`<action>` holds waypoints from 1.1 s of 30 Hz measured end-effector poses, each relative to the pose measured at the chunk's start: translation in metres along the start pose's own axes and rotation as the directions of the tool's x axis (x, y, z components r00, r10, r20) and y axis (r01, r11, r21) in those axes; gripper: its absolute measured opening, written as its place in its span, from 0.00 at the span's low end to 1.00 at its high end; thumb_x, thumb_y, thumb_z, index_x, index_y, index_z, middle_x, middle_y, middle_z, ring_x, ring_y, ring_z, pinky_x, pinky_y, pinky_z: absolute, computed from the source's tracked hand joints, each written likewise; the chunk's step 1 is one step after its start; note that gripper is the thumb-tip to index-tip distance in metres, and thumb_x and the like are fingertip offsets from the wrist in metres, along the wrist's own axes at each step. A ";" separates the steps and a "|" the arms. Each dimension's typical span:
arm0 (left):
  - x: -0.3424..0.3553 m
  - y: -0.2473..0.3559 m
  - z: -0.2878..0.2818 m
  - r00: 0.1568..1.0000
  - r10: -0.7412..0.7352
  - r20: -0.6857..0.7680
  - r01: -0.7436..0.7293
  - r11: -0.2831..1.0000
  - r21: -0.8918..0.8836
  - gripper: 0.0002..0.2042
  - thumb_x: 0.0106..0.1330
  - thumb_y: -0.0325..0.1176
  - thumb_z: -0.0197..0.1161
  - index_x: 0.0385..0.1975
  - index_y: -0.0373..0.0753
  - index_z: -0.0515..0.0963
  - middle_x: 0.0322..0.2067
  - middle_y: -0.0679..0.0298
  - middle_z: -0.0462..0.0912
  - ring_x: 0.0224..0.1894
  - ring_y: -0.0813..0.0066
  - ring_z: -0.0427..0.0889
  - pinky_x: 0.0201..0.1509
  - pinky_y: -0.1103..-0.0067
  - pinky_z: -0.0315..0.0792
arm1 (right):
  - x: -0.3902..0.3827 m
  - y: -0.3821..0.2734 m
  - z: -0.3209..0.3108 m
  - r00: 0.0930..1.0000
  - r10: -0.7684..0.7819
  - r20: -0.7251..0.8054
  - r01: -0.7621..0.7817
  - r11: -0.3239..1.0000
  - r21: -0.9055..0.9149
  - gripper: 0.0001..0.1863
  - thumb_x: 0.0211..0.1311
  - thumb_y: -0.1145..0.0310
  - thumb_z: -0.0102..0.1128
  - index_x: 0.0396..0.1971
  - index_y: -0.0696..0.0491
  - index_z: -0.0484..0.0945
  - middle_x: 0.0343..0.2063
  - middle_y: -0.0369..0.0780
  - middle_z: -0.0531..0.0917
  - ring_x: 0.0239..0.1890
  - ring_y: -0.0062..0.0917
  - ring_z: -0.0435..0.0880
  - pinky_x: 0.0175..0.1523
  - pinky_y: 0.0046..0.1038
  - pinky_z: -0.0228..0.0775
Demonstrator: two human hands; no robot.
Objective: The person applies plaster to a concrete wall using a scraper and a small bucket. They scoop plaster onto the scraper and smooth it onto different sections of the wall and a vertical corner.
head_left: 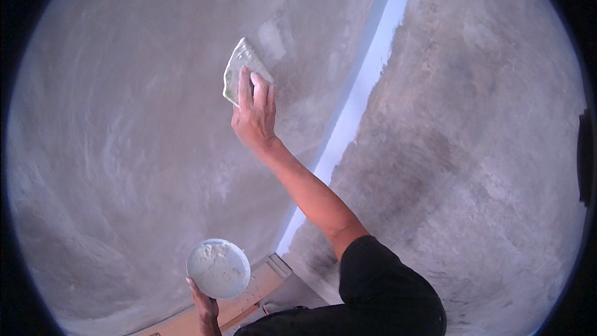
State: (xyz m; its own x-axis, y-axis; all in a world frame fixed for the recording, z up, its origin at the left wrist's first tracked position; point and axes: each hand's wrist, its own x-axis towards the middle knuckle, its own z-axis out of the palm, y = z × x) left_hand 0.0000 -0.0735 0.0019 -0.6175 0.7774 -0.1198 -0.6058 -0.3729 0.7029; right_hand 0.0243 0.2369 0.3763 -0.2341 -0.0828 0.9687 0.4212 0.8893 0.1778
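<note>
My right hand (254,101) is raised against the grey plastered wall (143,118), closed on a flat scraper (238,59) smeared with pale paste, fingertips pressed on its face. Whether the scraper touches the wall I cannot tell. Low in the view, my left hand (200,297) grips a round light-coloured container (219,267) holding whitish paste. Its fingers are curled at the container's side and partly hidden behind it.
A white band (351,112) runs diagonally between the two mottled grey wall surfaces, the second (472,124) on the right. Below the band are wooden boards (264,274) and a grey surface, partly hidden by my dark-clothed body and arm.
</note>
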 end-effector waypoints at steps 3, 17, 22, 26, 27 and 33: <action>0.002 0.003 -0.014 1.000 -0.012 0.010 0.012 1.000 0.003 0.38 0.67 0.65 0.39 0.66 0.37 0.55 0.63 0.56 0.62 0.64 0.60 0.63 0.66 0.65 0.59 | -0.009 -0.013 -0.030 0.999 0.047 -0.009 -0.044 0.977 0.211 0.24 0.54 0.76 0.57 0.53 0.63 0.70 0.42 0.50 0.74 0.44 0.41 0.74 0.51 0.39 0.66; -0.001 0.005 0.003 0.997 -0.001 -0.084 0.005 0.998 0.056 0.38 0.67 0.65 0.39 0.66 0.37 0.55 0.63 0.55 0.61 0.64 0.60 0.62 0.66 0.65 0.58 | 0.084 0.122 -0.088 0.752 0.638 0.165 -0.631 0.625 0.459 0.16 0.62 0.62 0.60 0.36 0.63 0.80 0.30 0.42 0.84 0.34 0.23 0.81 0.41 0.27 0.71; 0.001 0.021 0.012 0.994 -0.001 -0.105 0.011 0.996 0.092 0.39 0.67 0.65 0.37 0.66 0.37 0.54 0.63 0.55 0.62 0.64 0.60 0.62 0.66 0.65 0.58 | 0.154 0.122 -0.112 0.932 0.358 0.062 -0.361 0.932 0.036 0.13 0.57 0.67 0.59 0.41 0.54 0.82 0.34 0.44 0.84 0.36 0.36 0.82 0.43 0.34 0.72; 0.005 0.009 0.005 0.998 -0.019 -0.053 0.024 0.995 0.100 0.38 0.68 0.65 0.37 0.66 0.37 0.54 0.63 0.56 0.61 0.64 0.61 0.62 0.65 0.65 0.58 | 0.215 0.140 -0.098 0.995 -0.066 -0.078 0.060 0.995 -0.075 0.15 0.56 0.72 0.55 0.44 0.54 0.80 0.39 0.46 0.83 0.43 0.40 0.80 0.49 0.37 0.69; 0.007 0.008 0.001 1.000 -0.005 -0.023 0.008 0.995 0.099 0.38 0.68 0.65 0.37 0.66 0.37 0.55 0.63 0.56 0.62 0.64 0.61 0.62 0.65 0.65 0.59 | 0.227 0.139 -0.095 0.987 -0.132 -0.092 0.128 0.991 -0.047 0.15 0.56 0.74 0.53 0.44 0.55 0.80 0.40 0.47 0.82 0.44 0.42 0.79 0.51 0.38 0.68; 0.004 0.013 0.003 0.997 0.024 -0.073 -0.016 0.994 0.111 0.38 0.68 0.63 0.38 0.66 0.36 0.53 0.65 0.54 0.59 0.66 0.58 0.59 0.68 0.63 0.54 | 0.164 0.129 -0.074 0.938 -0.339 -0.078 0.339 0.941 -0.016 0.14 0.56 0.77 0.50 0.42 0.58 0.79 0.41 0.50 0.81 0.45 0.44 0.78 0.52 0.40 0.68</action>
State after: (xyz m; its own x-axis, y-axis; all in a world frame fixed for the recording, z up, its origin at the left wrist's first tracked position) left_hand -0.0087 -0.0742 0.0123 -0.6668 0.7292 -0.1538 -0.5366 -0.3266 0.7781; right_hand 0.1051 0.3049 0.5712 -0.2942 -0.4141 0.8614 0.3313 0.8012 0.4983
